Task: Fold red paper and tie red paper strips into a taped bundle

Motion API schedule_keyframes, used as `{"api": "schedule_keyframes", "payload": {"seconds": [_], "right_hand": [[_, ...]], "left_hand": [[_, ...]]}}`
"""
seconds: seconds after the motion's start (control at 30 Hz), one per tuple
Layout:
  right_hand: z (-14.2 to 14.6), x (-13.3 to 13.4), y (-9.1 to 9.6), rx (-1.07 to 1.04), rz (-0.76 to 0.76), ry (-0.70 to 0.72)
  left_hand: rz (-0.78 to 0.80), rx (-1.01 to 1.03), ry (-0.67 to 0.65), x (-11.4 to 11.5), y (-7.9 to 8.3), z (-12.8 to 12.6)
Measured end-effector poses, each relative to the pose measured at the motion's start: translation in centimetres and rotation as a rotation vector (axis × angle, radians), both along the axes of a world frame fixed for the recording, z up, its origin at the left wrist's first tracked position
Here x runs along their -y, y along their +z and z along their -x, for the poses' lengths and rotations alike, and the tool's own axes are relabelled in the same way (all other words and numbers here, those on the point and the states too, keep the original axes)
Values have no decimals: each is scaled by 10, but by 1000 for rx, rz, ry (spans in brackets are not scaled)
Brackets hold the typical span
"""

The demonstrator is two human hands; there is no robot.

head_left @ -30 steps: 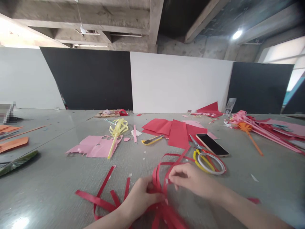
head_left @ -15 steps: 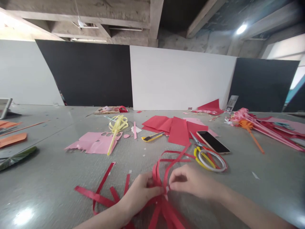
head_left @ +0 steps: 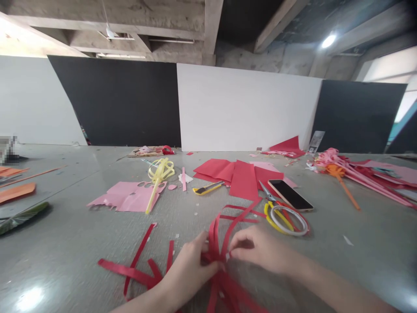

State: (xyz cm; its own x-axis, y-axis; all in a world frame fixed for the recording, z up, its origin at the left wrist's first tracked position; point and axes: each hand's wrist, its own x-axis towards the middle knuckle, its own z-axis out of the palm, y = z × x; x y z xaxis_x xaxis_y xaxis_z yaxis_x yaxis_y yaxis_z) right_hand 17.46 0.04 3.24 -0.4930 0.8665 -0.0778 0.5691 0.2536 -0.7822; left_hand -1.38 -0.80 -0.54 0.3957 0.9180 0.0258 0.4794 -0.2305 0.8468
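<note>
A bundle of red paper strips [head_left: 215,243] fans out above and below the point where my left hand [head_left: 192,265] pinches it between thumb and fingers. Close on its right, my right hand [head_left: 260,248] has thumb and index finger pressed together at the end of a red strip, with a small white bit beside the fingertips. Curved strips arch up from the bundle, and more spread toward the bottom edge. Several loose red strips [head_left: 130,271] lie to the left of my left hand. Where the strips meet is partly hidden by my left thumb.
Ahead lie folded red paper [head_left: 244,178], a yellow utility knife [head_left: 208,188], scissors [head_left: 272,213], a roll of white tape [head_left: 304,226] and a phone [head_left: 290,194]. A yellow strip ornament [head_left: 153,189] rests on pink paper [head_left: 114,195]. An orange flower on a stem [head_left: 347,193] lies right.
My left hand has turned slightly, with its thumb shifting a little left and down on the bundle. The lower strips have swung to the right; my right hand has barely moved.
</note>
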Motion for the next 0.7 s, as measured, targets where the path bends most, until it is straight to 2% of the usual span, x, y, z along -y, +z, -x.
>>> {"api": "schedule_keyframes", "payload": {"seconds": [0.13, 0.3, 0.47, 0.7], "right_hand": [[4, 2, -11, -47, -18, 5], [11, 10, -20, -45, -69, -55], [12, 10, -21, -73, -104, -45], [12, 7, -19, -90, -131, -65]], "left_hand": [[-61, -165, 32, -5, 10, 4], [-60, -319, 74, -17, 11, 15], [9, -231, 60, -28, 7, 26], [83, -19, 16, -30, -6, 27]]}}
